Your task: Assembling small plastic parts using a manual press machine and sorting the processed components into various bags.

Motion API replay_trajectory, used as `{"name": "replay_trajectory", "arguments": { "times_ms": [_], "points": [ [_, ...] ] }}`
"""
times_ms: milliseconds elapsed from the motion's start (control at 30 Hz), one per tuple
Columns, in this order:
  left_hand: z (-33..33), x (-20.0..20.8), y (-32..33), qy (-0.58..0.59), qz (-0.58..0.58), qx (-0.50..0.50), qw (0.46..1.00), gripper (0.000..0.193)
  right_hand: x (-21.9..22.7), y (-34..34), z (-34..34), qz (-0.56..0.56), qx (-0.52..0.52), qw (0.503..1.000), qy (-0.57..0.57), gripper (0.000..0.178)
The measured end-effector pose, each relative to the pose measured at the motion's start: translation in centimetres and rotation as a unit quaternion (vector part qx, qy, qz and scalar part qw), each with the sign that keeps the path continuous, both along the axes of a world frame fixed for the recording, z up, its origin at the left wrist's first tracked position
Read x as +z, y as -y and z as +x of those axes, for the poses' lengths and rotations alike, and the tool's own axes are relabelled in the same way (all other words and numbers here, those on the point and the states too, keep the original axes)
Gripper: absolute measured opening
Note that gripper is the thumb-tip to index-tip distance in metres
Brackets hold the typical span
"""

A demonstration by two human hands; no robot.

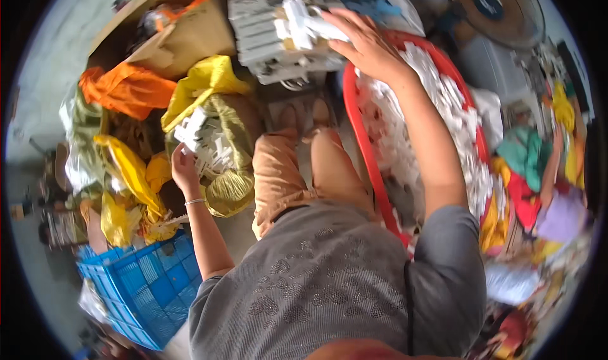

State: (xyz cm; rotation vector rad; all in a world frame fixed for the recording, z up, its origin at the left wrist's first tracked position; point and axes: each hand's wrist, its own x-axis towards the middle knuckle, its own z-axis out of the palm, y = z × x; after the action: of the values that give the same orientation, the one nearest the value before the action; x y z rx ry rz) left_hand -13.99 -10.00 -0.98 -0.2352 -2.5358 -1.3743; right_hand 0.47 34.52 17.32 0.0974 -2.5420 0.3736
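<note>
My right hand (pixel 367 46) reaches far forward over a grey slatted surface. Its thumb and fingers sit on either side of a white plastic piece (pixel 326 29), next to more white pieces (pixel 295 23) stacked there. On the left, my left hand (pixel 184 169) is at the rim of an open yellow-green sack (pixel 229 192). Its fingers are curled against a white plastic piece (pixel 189 129) at the sack's mouth; the grip is partly hidden. Several loose white pieces (pixel 216 154) lie inside the sack.
A long red tub (pixel 356 116) full of white pieces stands to my right. At lower left is a blue crate (pixel 142 284). Yellow bags (pixel 130 170), an orange bag (pixel 130 93) and a cardboard box (pixel 183 46) crowd the left. A fan (pixel 491 8) and another person's arm (pixel 552 164) are at right.
</note>
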Motion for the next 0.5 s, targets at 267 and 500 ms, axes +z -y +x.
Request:
{"name": "replay_trajectory", "arguments": {
  "times_ms": [267,500],
  "points": [
    [-0.9,-7.8,4.7,0.117,-0.020,-0.089,0.989,0.030,-15.5,3.0,17.1,-0.193,-0.155,0.967,0.065,0.022],
    [2.2,-6.0,0.5,0.061,-0.124,-0.075,0.988,0.019,-25.3,-7.4,32.6,0.031,-0.508,0.819,0.264,0.051]
  ]
}}
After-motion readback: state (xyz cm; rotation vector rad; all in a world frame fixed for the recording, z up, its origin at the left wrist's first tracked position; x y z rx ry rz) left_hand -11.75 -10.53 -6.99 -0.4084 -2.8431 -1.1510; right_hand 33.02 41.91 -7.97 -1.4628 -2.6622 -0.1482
